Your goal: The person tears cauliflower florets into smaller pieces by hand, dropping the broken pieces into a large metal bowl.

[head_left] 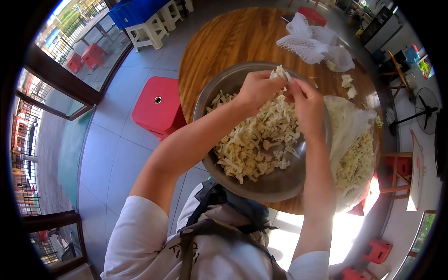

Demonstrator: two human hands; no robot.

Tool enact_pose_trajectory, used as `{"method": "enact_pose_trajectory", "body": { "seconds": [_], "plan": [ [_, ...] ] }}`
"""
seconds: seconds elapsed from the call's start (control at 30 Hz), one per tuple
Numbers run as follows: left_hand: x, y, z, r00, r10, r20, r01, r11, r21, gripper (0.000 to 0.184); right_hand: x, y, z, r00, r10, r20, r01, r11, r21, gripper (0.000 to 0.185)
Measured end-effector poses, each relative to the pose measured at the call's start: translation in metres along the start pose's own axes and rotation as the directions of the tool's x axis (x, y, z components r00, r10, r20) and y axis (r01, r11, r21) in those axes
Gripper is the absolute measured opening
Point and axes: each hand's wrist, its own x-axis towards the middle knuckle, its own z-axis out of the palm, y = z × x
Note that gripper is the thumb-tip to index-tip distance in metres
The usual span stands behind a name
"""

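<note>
Over the far side of a wide metal bowl (205,105), my two hands meet around a piece of cauliflower (280,73). My left hand (259,91) grips it from the left with bent fingers. From the right, my right hand (306,100) pinches the same piece, its fingertips close to the left ones. Below them, many torn cauliflower florets (254,147) cover much of the bowl's inside. Part of the piece is hidden behind my fingers.
The bowl stands on a round wooden table (224,37). To its right lies a clear plastic bag (343,114) of cauliflower pieces. White foam netting (315,42) and loose cauliflower bits (349,86) lie at the far right. A red stool (158,105) stands left of the table.
</note>
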Motion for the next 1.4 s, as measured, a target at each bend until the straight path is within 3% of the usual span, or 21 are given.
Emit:
{"method": "enact_pose_trajectory", "body": {
  "seconds": [0.13,0.27,0.4,0.5,0.6,0.63,0.73,0.77,0.93,1.07,1.17,1.27,1.33,1.4],
  "plan": [
    [0.005,-0.004,-0.002,1.000,0.018,0.006,-0.018,0.999,0.029,0.014,0.001,-0.001,-0.003,0.984,0.181,0.000,-0.173,0.944,0.281,0.023],
    [0.005,-0.006,0.000,1.000,0.015,0.013,-0.016,0.997,0.079,0.016,0.009,0.008,-0.009,0.970,0.240,0.027,-0.212,0.791,0.574,0.021],
    [0.002,-0.001,-0.001,0.981,-0.171,0.092,0.109,0.878,0.466,0.027,0.015,0.011,-0.023,0.943,0.318,-0.101,-0.232,0.841,0.489,0.020],
    [-0.006,0.007,0.000,0.967,-0.225,0.122,0.065,0.677,0.734,0.041,0.015,0.015,-0.022,0.968,0.209,-0.137,-0.181,0.964,0.193,0.024],
    [-0.008,0.022,0.002,0.946,-0.323,-0.008,0.279,0.804,0.525,0.049,0.014,0.017,-0.019,0.981,0.099,-0.167,-0.112,0.991,-0.071,0.029],
    [-0.003,0.013,-0.002,0.948,-0.318,0.009,0.291,0.878,0.380,0.052,0.014,0.017,-0.019,0.983,0.068,-0.172,-0.093,0.985,-0.144,0.031],
    [0.005,0.007,-0.007,0.952,-0.302,0.051,0.300,0.953,0.052,0.048,0.011,0.011,-0.014,1.000,0.028,0.009,-0.028,0.999,0.046,0.039],
    [0.006,0.006,-0.006,0.951,-0.307,0.043,0.307,0.952,-0.005,0.045,0.009,0.009,-0.013,0.998,0.034,0.056,-0.035,0.999,0.021,0.039],
    [-0.001,0.014,-0.007,0.948,-0.316,0.037,0.308,0.941,0.143,0.045,0.004,0.006,-0.009,0.984,0.065,0.167,-0.052,0.995,-0.080,0.039],
    [-0.007,0.020,0.003,0.941,-0.337,-0.022,0.322,0.876,0.359,0.047,0.003,0.003,-0.008,0.972,0.029,0.232,-0.030,1.000,0.002,0.034],
    [-0.005,0.015,0.001,0.936,-0.352,0.021,0.338,0.914,0.224,0.042,0.003,0.004,-0.012,0.958,0.061,0.281,-0.090,0.992,0.092,0.030],
    [-0.001,0.009,-0.001,0.938,-0.328,0.112,0.339,0.935,-0.104,0.036,0.008,0.010,-0.016,0.953,0.071,0.293,-0.142,0.963,0.230,0.026],
    [0.004,0.004,-0.007,0.932,-0.309,0.191,0.337,0.931,-0.140,0.032,0.007,0.007,-0.016,0.957,0.074,0.279,-0.174,0.919,0.353,0.024],
    [0.005,0.002,-0.008,0.930,-0.292,0.223,0.329,0.933,-0.148,0.030,0.006,0.008,-0.015,0.964,0.060,0.261,-0.141,0.942,0.304,0.023]
  ]
}}
